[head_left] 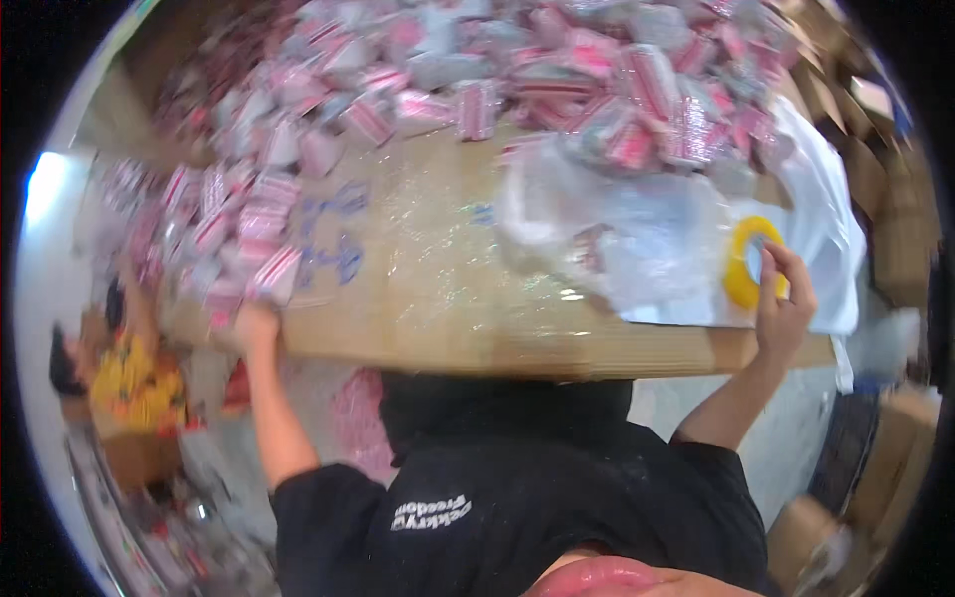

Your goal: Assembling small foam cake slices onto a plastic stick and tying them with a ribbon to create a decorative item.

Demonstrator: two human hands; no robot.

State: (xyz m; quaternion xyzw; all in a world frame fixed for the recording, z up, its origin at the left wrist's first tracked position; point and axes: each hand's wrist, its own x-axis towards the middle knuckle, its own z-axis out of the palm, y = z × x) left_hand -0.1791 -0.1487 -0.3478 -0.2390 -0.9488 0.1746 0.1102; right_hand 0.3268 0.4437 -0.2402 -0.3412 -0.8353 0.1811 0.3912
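Note:
My right hand [784,303] grips a roll of yellow tape [741,274], fingers hooked at its centre hole, over the right end of the cardboard-topped table [408,229]. Just left of the roll lies a clear plastic bag [647,234], partly on a white sheet [826,229]. At the table's front left edge is my left hand [257,323], blurred. Its fingers are hidden beside a pink-and-white striped packet [275,277], and whether they hold it does not show.
A large heap of plastic-wrapped pink striped packets [477,109] covers the far side. Another person in a yellow patterned top [137,383] is at the left. Cardboard boxes [890,229] stand at the right. A pink bag [363,423] lies below the front edge.

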